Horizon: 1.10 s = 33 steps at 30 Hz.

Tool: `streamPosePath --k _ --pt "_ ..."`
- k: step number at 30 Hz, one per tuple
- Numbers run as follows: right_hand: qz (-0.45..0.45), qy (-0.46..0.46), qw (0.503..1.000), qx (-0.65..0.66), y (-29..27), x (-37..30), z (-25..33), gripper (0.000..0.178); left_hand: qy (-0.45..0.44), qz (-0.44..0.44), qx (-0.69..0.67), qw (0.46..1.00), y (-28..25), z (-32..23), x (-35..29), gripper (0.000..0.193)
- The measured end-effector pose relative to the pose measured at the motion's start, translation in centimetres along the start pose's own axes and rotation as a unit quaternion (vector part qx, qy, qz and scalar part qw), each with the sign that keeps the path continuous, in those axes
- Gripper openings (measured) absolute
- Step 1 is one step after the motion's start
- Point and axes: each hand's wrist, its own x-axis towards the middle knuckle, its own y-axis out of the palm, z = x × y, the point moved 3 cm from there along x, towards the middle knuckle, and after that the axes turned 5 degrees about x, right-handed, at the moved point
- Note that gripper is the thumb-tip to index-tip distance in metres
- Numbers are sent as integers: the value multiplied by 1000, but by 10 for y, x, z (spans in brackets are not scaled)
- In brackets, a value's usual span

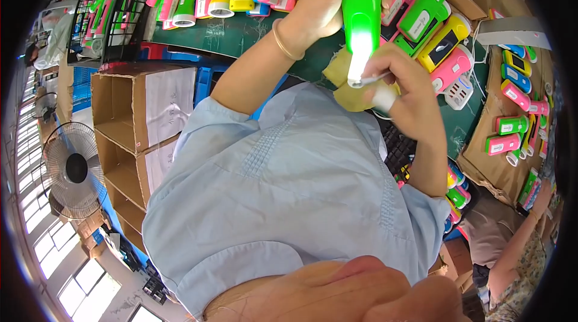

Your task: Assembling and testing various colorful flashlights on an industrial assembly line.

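My left hand (319, 6), with white tape on its thumb, is closed around a green flashlight (363, 0) at the top middle. The flashlight's lower end glows bright white, washing out its detail. My right hand (410, 84), slightly blurred and with a white cover on the thumb, pinches a thin silvery rod (377, 78) against that lit end; its exact kind cannot be made out. Beneath the lit end lies a yellow cloth-like piece (351, 94), partly hidden by my hand. Pink flashlights (456, 68) and a yellow flashlight (444, 42) lie right of the hands.
More flashlights line the green table (214, 39). A white multi-port charger (459, 92) sits at its right edge. Left are a black wire basket (123, 15), cardboard shelves (120, 141) and a fan (76, 168). A co-worker's hand (542, 198) reaches toward flashlights at far right.
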Motion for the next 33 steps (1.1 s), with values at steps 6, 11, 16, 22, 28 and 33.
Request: streamPosePath --k 6,11,16,22,28,33 --pt "-39 -339 891 -299 33 -31 -13 33 -69 -45 -212 974 3 13 -14 57" --pt "-216 -123 940 -235 32 -31 -20 70 122 136 35 983 9 9 -25 66" --pt "-228 -64 971 -37 30 -26 -67 44 240 240 432 836 36 5 -55 54" --pt "-164 5 984 -68 4 -32 -59 43 136 128 477 859 25 8 -75 58" --pt "-266 72 961 1 -1 -54 -72 15 101 59 577 808 11 23 -88 67" --pt "-253 87 963 -21 3 -52 -56 15 5 -33 477 878 17 20 -81 76"
